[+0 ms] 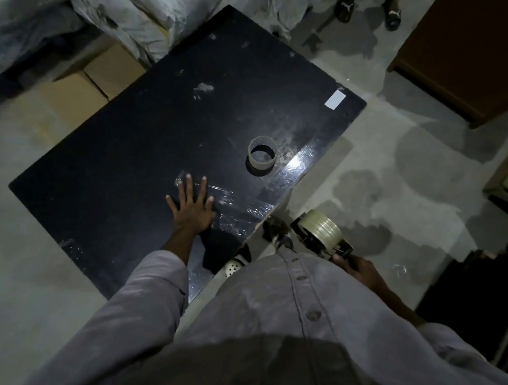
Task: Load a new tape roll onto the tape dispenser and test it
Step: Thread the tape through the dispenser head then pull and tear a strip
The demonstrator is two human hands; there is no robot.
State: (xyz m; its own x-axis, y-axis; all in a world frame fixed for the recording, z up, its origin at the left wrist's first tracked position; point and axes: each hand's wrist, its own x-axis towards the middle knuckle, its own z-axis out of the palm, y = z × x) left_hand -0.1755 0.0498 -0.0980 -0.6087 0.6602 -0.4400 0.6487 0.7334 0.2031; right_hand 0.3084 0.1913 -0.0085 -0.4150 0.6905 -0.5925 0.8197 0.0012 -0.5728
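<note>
My right hand [355,268] grips the handle of a tape dispenser [325,238] beside the black table's near right edge. A full roll of clear tape [319,225] sits on the dispenser. My left hand [192,204] lies flat on the black table [123,147], fingers spread, pressing on a strip of clear tape [232,207] that runs across the surface toward the table's near edge. An empty cardboard tape core [262,155] stands on the table beyond my left hand.
A white label [335,100] sticks to the table's far right corner. Cardboard boxes [89,83] and wrapped bundles [144,16] lie behind the table. Another person's feet [369,7] stand at the top right. A brown cabinet [462,45] is at the right.
</note>
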